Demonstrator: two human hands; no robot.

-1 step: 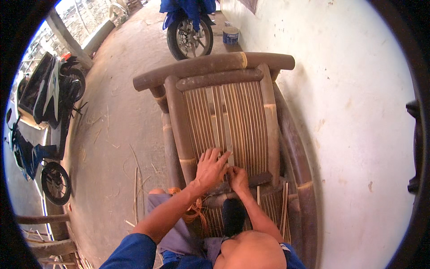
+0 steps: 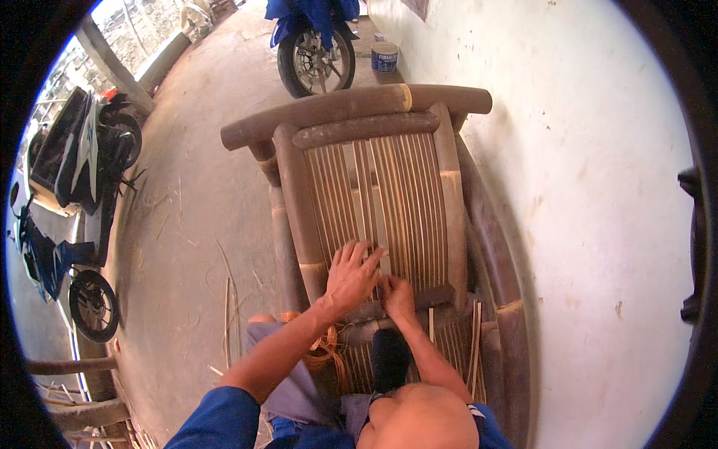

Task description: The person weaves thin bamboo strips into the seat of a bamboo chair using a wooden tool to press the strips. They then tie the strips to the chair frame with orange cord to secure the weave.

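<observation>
In front of me stands a brown bamboo chair frame (image 2: 314,118) with a panel of thin bamboo slats (image 2: 415,217). A gap shows between slats near the panel's middle. My left hand (image 2: 350,275) lies over the panel's lower part, fingers stretched out across the slats. Close beside it, my right hand (image 2: 398,297) is closed in a pinch near the slats' lower ends, above the dark lower crossbar (image 2: 435,297). What its fingertips hold is too small and too hidden to make out. A bundle of orange cord (image 2: 323,352) lies by my left forearm.
Loose bamboo strips (image 2: 476,340) lean at the chair's right, near a white wall (image 2: 591,187). Long thin strips (image 2: 227,310) lie on the floor to the left. Motorbikes (image 2: 82,165) stand at the left; another front wheel (image 2: 317,66) and a blue tin (image 2: 384,57) are beyond the chair.
My left fingers have shifted very slightly farther up the slats. My right hand keeps its pinch in nearly the same place.
</observation>
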